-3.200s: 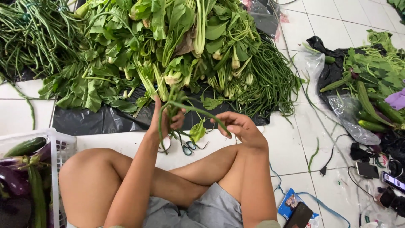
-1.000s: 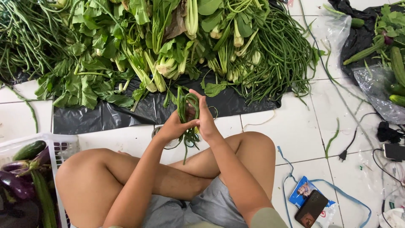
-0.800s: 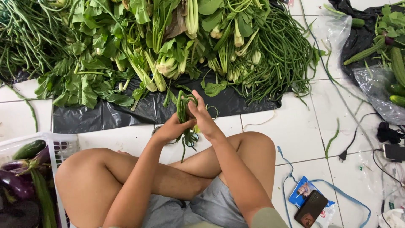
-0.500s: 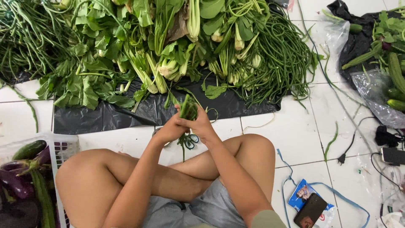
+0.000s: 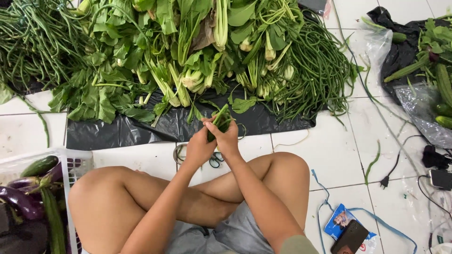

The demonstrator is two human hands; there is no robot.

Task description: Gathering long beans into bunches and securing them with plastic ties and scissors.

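— What are the hands doing, mid-frame?

— Both are pressed together around a small bundle of long beans, just above the crossed legs. The left hand is clenched on its lower part; the right hand wraps it from the other side, fingers curled tight.

— And around them?

— Scissors lie on the white tile right under the hands. A black plastic sheet spans the upper half, heaped with leafy greens and, right of centre, loose long beans. At the lower left, a white basket holds eggplants. A phone sits at the bottom right.
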